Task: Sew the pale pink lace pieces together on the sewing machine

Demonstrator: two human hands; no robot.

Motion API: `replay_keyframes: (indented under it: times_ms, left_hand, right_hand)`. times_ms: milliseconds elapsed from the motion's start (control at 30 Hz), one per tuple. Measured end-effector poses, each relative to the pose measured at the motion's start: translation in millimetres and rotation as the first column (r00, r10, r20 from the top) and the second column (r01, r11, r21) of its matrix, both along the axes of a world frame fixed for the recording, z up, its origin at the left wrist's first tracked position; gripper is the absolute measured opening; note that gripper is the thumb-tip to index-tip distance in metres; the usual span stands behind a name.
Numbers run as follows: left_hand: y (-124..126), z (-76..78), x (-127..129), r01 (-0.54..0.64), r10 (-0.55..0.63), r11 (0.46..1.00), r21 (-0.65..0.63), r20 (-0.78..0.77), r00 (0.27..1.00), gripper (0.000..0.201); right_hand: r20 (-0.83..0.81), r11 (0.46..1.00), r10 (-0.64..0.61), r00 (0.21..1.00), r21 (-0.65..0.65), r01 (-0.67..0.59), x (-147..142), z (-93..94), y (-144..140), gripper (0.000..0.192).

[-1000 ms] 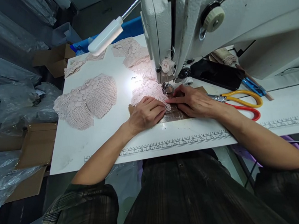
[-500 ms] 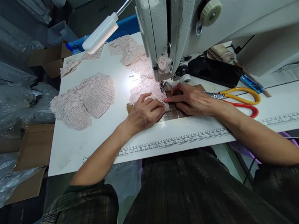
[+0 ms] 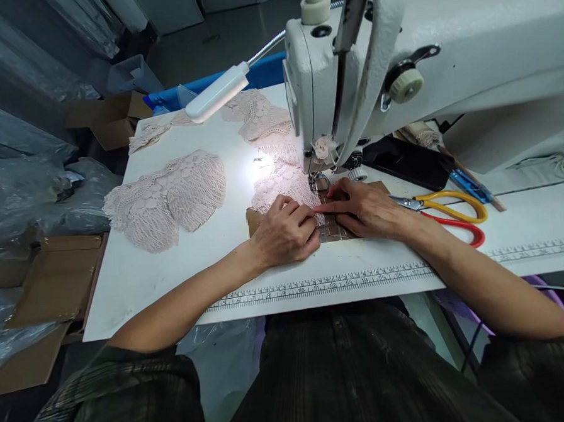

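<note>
Left hand [image 3: 285, 233] now curled on pale-pink lace [image 3: 285, 184]

I see a white bench [image 3: 139, 288] with a printed ruler strip [image 3: 314, 286] along its near edge, lit by a small gooseneck lamp [image 3: 216, 91]. To my left, flattened cardboard boxes [image 3: 53, 279] and clear plastic bags [image 3: 30, 192] crowd the dim floor. Behind the bench sit a blue bin [image 3: 256, 74] and a grey floor [image 3: 225, 34].
</note>
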State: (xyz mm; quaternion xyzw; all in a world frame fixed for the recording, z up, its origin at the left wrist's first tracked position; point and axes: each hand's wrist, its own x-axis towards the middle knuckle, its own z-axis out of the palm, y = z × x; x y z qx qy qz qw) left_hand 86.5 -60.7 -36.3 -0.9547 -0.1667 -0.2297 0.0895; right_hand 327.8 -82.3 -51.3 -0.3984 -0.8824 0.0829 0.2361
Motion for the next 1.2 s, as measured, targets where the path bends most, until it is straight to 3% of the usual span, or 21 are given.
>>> replay_keyframes:
  times_ms: [200, 567, 800, 1000, 1200]
  left_hand:
    - [-1, -2.3, -1, -0.052, 0.053, 0.998, -0.02, 0.029, 0.998, 0.02]
    - [7, -4.7, -2, -0.104, 0.104, 0.995, -0.006, -0.024, 0.994, 0.024]
    - [10, -6.1, -4, -0.112, 0.109, 0.992, -0.056, -0.053, 0.993, 0.031]
    - [16, -3.7, -6, -0.111, 0.098, 0.987, -0.114, -0.108, 0.989, 0.035]
    - [22, -5.0, -8, -0.11, 0.099, 0.99, -0.094, -0.107, 0.989, 0.041]
  right_hand:
    - [0.031, 0.999, -0.048, 0.998, -0.005, 0.049, -1, -1.6, 0, 0.041]
    - [0.239, 0.975, -0.212, 0.948, -0.016, 0.222, -12, 5.8, 1, 0.044]
    - [0.182, 0.987, -0.144, 0.973, -0.044, 0.154, -10, 8.5, -4, 0.043]
    - [0.193, 0.982, -0.177, 0.965, -0.039, 0.187, -12, 9.0, -2, 0.044]
    - [0.235, 0.977, -0.189, 0.953, -0.054, 0.207, -15, 11.0, -2, 0.047]
